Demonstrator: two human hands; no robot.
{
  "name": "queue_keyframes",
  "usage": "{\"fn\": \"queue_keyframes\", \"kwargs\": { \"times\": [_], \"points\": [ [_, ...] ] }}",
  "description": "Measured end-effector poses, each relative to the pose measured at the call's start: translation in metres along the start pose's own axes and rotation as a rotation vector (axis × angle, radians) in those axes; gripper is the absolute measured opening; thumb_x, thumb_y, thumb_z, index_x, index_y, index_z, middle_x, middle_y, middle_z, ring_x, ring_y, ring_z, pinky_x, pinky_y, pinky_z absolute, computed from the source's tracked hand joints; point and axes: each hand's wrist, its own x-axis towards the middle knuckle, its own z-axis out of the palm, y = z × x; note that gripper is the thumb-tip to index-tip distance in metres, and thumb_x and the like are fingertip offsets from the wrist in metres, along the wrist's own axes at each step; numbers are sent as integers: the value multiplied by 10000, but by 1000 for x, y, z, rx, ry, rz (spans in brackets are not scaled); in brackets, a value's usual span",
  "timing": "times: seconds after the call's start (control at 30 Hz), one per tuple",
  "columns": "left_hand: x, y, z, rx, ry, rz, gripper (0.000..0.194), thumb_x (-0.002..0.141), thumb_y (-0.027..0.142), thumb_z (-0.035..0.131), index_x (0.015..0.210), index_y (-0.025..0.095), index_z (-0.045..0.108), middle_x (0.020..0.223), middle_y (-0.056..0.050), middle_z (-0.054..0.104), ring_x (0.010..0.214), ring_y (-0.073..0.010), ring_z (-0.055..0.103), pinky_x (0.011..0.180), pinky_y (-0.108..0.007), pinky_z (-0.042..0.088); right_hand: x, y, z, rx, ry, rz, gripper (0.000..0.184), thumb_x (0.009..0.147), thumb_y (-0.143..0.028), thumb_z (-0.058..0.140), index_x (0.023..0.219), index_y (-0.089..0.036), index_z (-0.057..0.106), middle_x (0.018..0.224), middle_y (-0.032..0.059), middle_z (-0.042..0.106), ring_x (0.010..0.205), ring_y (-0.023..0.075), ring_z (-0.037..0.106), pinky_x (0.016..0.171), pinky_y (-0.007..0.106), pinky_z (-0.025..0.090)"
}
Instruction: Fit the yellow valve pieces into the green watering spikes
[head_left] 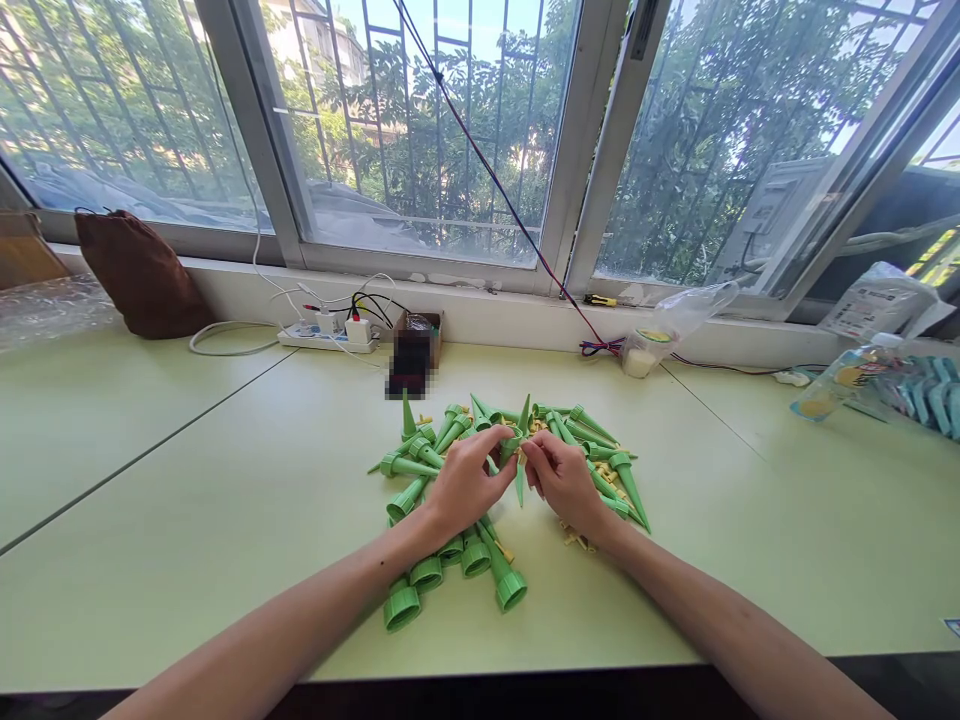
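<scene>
- Grips green plastic spike [510, 445] in left hand [466, 478], thumb and fingers closed around the wide end, over the middle of the pile.
- Holds right hand [561, 478] just beside that spike, fingers curled, thumb and index finger drawn close together.
- Shows a bit of yellow at the right fingertips; cannot tell whether pinched there or seated in the spike.
- Scattered around both hands on pale green table [225, 560]: loose green spikes [631, 490], points facing several ways, with one standing point-up at left rear [407, 418].
- Turned toward the table's front edge, near the left forearm: open round ends of several spikes.
- Mixed among the spikes at right: small yellow plastic pieces [611, 477], with more beside the right wrist.
- Placed along the rear, left to right: brown drawstring bag [142, 275], white power strip [326, 340], small cardboard box [433, 342], clear plastic bag [686, 308].
</scene>
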Motion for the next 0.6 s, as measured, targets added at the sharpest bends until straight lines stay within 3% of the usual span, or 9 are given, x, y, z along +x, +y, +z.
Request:
{"fn": "queue_keyframes", "kwargs": {
  "times": [0.17, 0.33, 0.47, 0.6],
  "points": [
    [1, 0, -1, 11, 11, -43, 114, 841, 223, 632, 950, 201, 607, 697, 31, 632, 626, -119, 592, 626, -233, 483, 1, -2, -2, -58, 20, -70, 480, 1007, -523, 430, 658, -207, 524, 537, -29, 498, 488, 120, 440, 524, 258, 369],
    [1, -3, 0, -5, 14, -79, 123, 830, 218, 629, 951, 206, 605, 697, 39, 627, 621, -113, 584, 613, -223, 476, 0, -1, -3, -80, 15, -101, 456, 1011, -499, 431, 727, -198, 624, 587, -8, 534, 554, 147, 488, 560, 274, 410],
    [2, -3, 0, -30, 35, -90, 135, 821, 220, 635, 951, 204, 601, 668, 51, 611, 593, -105, 577, 607, -219, 475, 0, -4, -2, -98, 27, -146, 361, 1013, -444, 457, 937, -198, 710, 833, 55, 703, 759, 203, 632, 723, 328, 502],
    [4, -1, -1, -45, 50, -108, 126, 813, 192, 623, 936, 199, 597, 656, 54, 605, 588, -104, 580, 606, -218, 472, -1, -7, -1, -121, -4, -186, 301, 1010, -369, 465, 1117, -203, 691, 1058, 99, 728, 973, 243, 669, 875, 390, 515]
  ]
}}
